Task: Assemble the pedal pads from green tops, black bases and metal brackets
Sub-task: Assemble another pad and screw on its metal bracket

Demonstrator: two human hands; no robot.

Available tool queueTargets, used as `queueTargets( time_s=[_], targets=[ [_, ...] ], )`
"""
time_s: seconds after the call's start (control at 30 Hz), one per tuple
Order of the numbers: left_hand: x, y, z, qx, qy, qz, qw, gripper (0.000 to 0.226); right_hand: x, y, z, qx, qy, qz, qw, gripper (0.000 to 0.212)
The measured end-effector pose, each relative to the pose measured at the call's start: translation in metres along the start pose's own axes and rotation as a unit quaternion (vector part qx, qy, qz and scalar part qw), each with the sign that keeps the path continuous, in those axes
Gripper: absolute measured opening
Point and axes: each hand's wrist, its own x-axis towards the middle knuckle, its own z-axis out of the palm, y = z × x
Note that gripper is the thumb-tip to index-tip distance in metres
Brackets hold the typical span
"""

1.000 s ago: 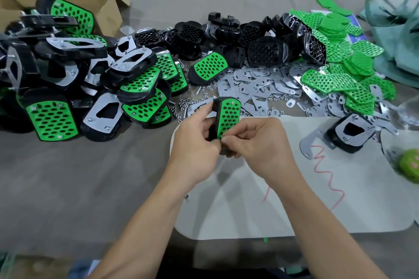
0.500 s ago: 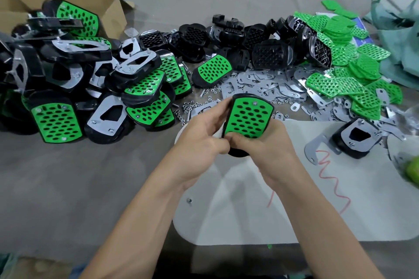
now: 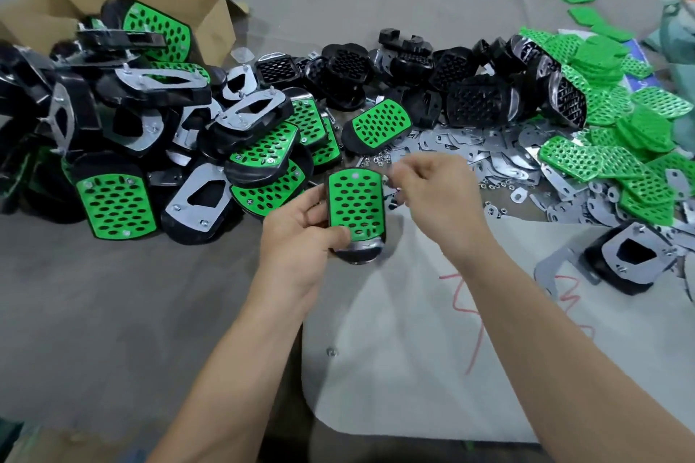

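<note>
My left hand (image 3: 297,233) grips a pedal pad (image 3: 355,207) by its left edge and lower end, green perforated top facing me, black base underneath. Just to the right of the pad and off it hovers my right hand (image 3: 436,195), blurred, with loosely curled fingers and nothing visible between them. Behind lie small nuts (image 3: 380,160), flat metal brackets (image 3: 470,147), black bases (image 3: 470,86) and loose green tops (image 3: 601,94).
A heap of assembled pads (image 3: 150,132) fills the left, in front of an open cardboard box (image 3: 56,0). A white sheet (image 3: 413,350) lies under my hands. On its right sit an upside-down pad (image 3: 632,263) and a loose bracket (image 3: 553,267).
My right hand has let go of the pad's lower end and moved up and to the right. The left hand now holds the pad alone, its green face turned fully toward me.
</note>
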Motion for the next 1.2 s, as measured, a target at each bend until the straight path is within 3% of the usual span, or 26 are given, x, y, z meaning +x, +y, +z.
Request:
queueTargets(
  time_s=[0.03,0.1,0.2,0.37,0.47,0.5,0.57,0.63,0.67,0.73,0.83,0.93,1.2],
  targets=[
    [0.001,-0.001,-0.001,-0.002,0.026,0.0,1.0,0.062,0.012,-0.005,0.004,-0.072,-0.014,-0.042,0.996,0.017],
    [0.002,-0.002,-0.003,-0.01,0.058,-0.002,0.998,0.063,0.036,-0.016,0.014,-0.209,-0.068,-0.106,0.97,0.031],
    [0.0,-0.001,-0.006,-0.014,0.064,-0.003,0.998,0.065,0.063,-0.032,0.03,-0.33,-0.112,-0.172,0.922,0.034],
    [0.0,0.001,-0.012,-0.026,0.061,-0.024,0.998,0.064,0.074,-0.037,0.044,-0.443,-0.12,-0.273,0.845,0.019],
    [0.0,0.004,-0.009,-0.03,0.065,-0.026,0.997,0.064,0.074,-0.033,0.045,-0.449,-0.133,-0.289,0.835,0.019],
    [0.0,0.004,-0.007,-0.031,0.066,-0.024,0.997,0.064,0.073,-0.031,0.043,-0.421,-0.133,-0.279,0.853,0.019],
    [0.0,0.005,-0.004,-0.035,0.068,-0.021,0.997,0.062,0.067,-0.023,0.036,-0.299,-0.101,-0.219,0.923,0.021],
    [0.001,0.005,-0.001,-0.039,0.069,-0.018,0.997,0.059,0.054,-0.017,0.021,-0.088,-0.026,-0.118,0.989,0.02],
    [0.001,0.005,0.001,-0.039,0.071,-0.017,0.997,0.059,0.042,-0.016,0.01,0.041,0.001,-0.067,0.997,0.019],
    [0.0,0.006,0.004,-0.033,0.07,-0.015,0.997,0.061,0.014,-0.012,-0.011,0.207,0.013,-0.014,0.978,0.015],
    [-0.004,0.006,0.01,-0.032,0.046,-0.01,0.998,0.062,-0.03,-0.002,-0.03,0.297,-0.042,0.001,0.954,0.012],
    [-0.006,0.005,0.019,-0.033,0.017,-0.015,0.999,0.061,-0.059,0.013,-0.034,0.325,-0.076,0.024,0.942,0.011],
    [-0.015,-0.004,0.037,-0.017,-0.026,-0.01,0.999,0.06,-0.081,0.033,-0.031,0.345,-0.038,0.068,0.935,0.006]
  ],
)
